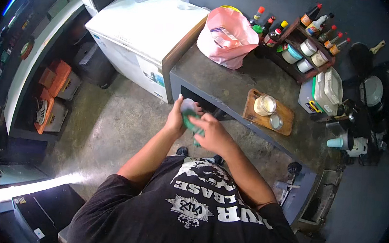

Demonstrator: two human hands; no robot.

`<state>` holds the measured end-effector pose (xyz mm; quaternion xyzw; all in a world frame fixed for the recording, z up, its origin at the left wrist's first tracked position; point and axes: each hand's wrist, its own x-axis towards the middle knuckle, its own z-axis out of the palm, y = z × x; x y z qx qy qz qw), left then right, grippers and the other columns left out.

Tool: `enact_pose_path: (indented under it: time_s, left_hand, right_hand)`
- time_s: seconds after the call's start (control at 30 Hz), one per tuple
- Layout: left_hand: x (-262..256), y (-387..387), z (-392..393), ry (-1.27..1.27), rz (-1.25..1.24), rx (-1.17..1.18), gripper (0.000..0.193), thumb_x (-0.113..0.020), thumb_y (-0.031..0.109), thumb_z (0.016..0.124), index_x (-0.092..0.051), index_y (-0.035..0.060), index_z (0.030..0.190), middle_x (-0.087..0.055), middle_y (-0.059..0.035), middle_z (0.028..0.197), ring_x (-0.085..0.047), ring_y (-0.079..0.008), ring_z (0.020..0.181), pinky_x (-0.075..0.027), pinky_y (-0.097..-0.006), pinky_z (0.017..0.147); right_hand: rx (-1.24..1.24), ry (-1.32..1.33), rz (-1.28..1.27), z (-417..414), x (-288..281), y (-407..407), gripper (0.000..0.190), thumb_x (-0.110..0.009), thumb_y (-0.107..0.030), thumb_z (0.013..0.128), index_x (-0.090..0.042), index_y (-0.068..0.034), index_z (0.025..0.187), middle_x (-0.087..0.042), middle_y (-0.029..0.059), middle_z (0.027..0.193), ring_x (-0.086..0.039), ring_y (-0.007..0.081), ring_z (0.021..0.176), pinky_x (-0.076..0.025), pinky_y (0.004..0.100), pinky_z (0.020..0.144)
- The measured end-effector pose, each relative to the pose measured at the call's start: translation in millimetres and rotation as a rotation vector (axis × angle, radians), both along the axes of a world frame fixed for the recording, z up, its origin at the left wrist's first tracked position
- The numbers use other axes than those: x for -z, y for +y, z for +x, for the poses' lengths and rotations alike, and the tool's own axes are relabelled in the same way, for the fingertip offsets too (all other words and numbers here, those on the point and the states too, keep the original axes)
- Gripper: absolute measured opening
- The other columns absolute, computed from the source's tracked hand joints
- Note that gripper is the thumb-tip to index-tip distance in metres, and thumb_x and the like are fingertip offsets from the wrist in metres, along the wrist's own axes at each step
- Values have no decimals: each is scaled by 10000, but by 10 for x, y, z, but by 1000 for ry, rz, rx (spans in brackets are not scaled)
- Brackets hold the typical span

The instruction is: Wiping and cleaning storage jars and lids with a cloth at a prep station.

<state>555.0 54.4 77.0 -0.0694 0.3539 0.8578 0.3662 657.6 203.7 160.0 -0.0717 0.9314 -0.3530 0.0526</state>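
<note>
In front of my body, my left hand (175,119) holds up a small, pale, round item (188,104), partly covered and blurred; whether it is a lid or a small container I cannot tell. My right hand (214,134) presses a green cloth (191,123) against it, and one end of the cloth hangs below the fingers. To the right on the counter is a wooden board (287,127). On it stand a glass jar (265,105) with cream-coloured contents and a smaller, round clear-and-silver piece (276,122).
A concrete counter (216,79) runs along my right, carrying a pink plastic bag (226,50), a wooden spice rack (293,66) with bottles and jars, and a lidded plastic container (323,91). Beyond my hands is a white chest freezer (136,28). Orange-lidded bins (54,115) stand at left.
</note>
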Motion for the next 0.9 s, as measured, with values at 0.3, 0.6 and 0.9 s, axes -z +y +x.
enact_pose_path:
  time_s: [0.3,0.6,0.9]
  left_hand:
    - [-293,-35,-64,25,38,98,587,-380,533,1072,-575,29,1300,-670,-126,1183,-645,-266,1118,-544,-415,928]
    - [-229,-173,-245,176,-166,103,669,-385,575,1061,-642,-23,1215,-695,-144,1036,-691,-246,952,-562,-386,863]
    - [-371,247,-162,11,-105,-69,774,-410,694,996,-610,-34,1164,-705,-175,1011,-693,-312,946,-546,-431,943]
  right_hand:
    - [151,271,43,-9,-592,47,639,-738,5,760,-615,-155,1366,-589,174,1107,-672,388,952,-571,463,831]
    - [163,-25,283,93,-470,110,541,-739,-141,789,-615,-118,1316,-647,217,1083,-677,424,963,-563,492,839]
    - [269,90,328,-96,-139,-229,488,-730,-157,820,-624,-87,1291,-607,223,1054,-684,437,885,-579,508,777]
